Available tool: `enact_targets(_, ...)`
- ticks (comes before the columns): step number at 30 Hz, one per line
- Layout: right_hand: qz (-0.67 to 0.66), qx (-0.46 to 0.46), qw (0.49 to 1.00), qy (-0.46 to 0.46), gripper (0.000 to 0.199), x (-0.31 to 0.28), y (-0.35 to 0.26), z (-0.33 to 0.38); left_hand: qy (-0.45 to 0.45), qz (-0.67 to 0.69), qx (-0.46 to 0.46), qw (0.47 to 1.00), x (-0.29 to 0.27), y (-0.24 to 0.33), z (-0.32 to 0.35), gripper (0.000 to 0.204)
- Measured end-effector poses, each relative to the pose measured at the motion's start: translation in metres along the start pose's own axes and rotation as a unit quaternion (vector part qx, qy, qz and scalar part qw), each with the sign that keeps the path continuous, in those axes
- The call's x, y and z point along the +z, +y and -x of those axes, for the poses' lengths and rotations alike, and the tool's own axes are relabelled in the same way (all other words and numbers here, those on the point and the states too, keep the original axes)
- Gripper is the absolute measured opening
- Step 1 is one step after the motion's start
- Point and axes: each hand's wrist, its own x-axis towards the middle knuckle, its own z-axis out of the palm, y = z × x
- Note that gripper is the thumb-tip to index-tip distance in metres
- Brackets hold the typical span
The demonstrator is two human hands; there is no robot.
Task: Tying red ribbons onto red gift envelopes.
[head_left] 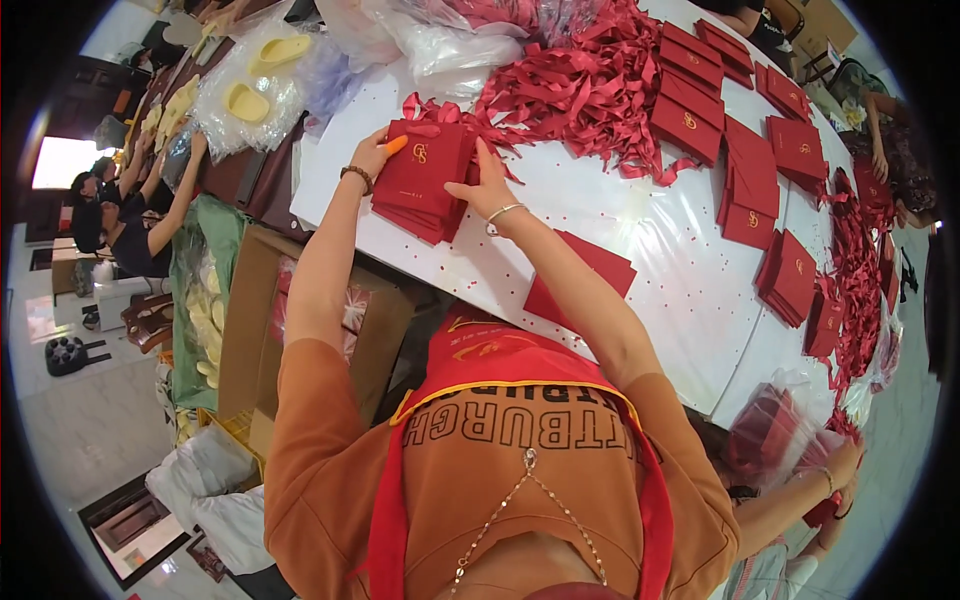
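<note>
Evidently both hands bracket one thing — the stack of dark red flat paper envelopes with a small gold emblem (420, 180). The left hand (378, 150) curls its fingers (392, 146) over the stack's far left corner; the right hand (490, 190) lays spread fingertips on its right edge — a grip that likely squares the pile. Between the palms the stack lies flat on the white glossy tabletop (640, 270), its long axis running from the person toward the heap of red ribbon strips (570, 90) beyond the fingers.
</note>
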Motion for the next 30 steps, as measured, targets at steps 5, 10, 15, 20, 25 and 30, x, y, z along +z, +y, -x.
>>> enact_targets(5, -0.411, 0.07, 0.909, -0.011, 0.109, 0.041, -0.005, -0.006, -0.042, 0.051, 0.003, 0.998, 0.004, -0.02, 0.007, 0.062)
enact_targets(10, -0.272, 0.026, 0.961, 0.05, 0.1, 0.061, 0.004, 0.016, -0.07, 0.115, -0.131, 0.982, -0.013, -0.008, 0.021, 0.066)
enact_targets(15, -0.166, 0.103, 0.97, 0.142, 0.092, 0.072, 0.012, 0.032, -0.196, 0.144, -0.244, 0.939, -0.017, -0.008, 0.03, 0.053)
enact_targets(20, -0.313, 0.099, 0.94, 0.093, 0.087, 0.068, 0.016, 0.026, -0.092, 0.054, 0.014, 0.994, -0.004, -0.011, 0.047, 0.058)
enact_targets(25, -0.49, 0.065, 0.868, 0.043, 0.104, 0.029, -0.034, 0.032, -0.008, -0.253, 0.169, 0.952, -0.028, 0.078, 0.06, 0.066)
enact_targets(30, 0.057, -0.268, 0.94, 0.203, 0.118, -0.006, -0.029, 0.009, 0.022, -0.519, 0.314, 0.795, -0.002, 0.086, 0.063, 0.088)
